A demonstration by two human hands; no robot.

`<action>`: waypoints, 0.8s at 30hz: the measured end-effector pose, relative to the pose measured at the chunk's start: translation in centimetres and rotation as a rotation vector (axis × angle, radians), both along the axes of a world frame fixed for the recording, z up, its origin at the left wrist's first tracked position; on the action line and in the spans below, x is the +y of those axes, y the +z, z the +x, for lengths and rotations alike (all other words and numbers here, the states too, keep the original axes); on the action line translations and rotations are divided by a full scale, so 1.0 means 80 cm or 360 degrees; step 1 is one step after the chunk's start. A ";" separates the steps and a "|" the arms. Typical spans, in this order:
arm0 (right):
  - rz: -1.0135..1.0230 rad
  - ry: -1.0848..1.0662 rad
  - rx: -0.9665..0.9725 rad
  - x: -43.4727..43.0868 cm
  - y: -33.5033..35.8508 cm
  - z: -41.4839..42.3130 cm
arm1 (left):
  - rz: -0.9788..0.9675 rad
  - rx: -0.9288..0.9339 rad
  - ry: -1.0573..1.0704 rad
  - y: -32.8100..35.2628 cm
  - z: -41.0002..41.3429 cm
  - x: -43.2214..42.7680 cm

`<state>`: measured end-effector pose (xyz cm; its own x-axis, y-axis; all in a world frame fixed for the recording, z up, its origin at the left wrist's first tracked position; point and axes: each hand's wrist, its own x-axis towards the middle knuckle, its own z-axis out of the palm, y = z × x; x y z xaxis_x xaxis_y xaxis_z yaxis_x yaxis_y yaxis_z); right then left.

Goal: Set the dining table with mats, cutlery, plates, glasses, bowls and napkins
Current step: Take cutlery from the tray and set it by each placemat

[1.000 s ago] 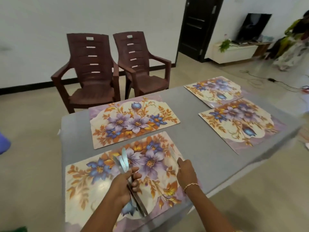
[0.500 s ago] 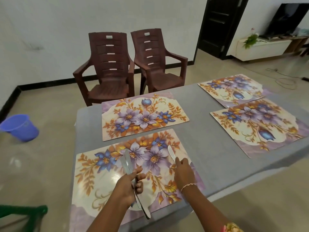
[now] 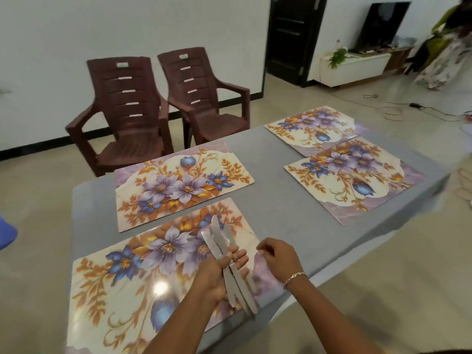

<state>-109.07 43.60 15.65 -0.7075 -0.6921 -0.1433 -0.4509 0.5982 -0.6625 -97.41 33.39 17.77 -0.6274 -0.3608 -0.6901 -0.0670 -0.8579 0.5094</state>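
The knives [image 3: 217, 236] were gripped in a bundle by the left hand [image 3: 212, 274], blades fanning out past its fingers over the nearest mat [image 3: 115, 290]. Just right of those fingers was the right hand [image 3: 279, 258], its fingers curled. Whether they pinched anything could not be told.

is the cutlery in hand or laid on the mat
In hand: the left hand grips the cutlery as a bundle, over the near mat.
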 end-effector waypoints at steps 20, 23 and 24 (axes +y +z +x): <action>-0.0563 -0.0717 -0.0566 0.133 0.011 -0.200 | 0.0054 0.0251 -0.0636 -0.013 -0.299 0.100; -0.0581 -0.0728 -0.0722 0.139 0.015 -0.254 | 0.0129 0.0223 -0.0533 -0.018 -0.349 0.100; -0.0600 -0.0720 -0.0774 0.142 0.018 -0.272 | 0.0138 0.0204 -0.0502 -0.019 -0.364 0.102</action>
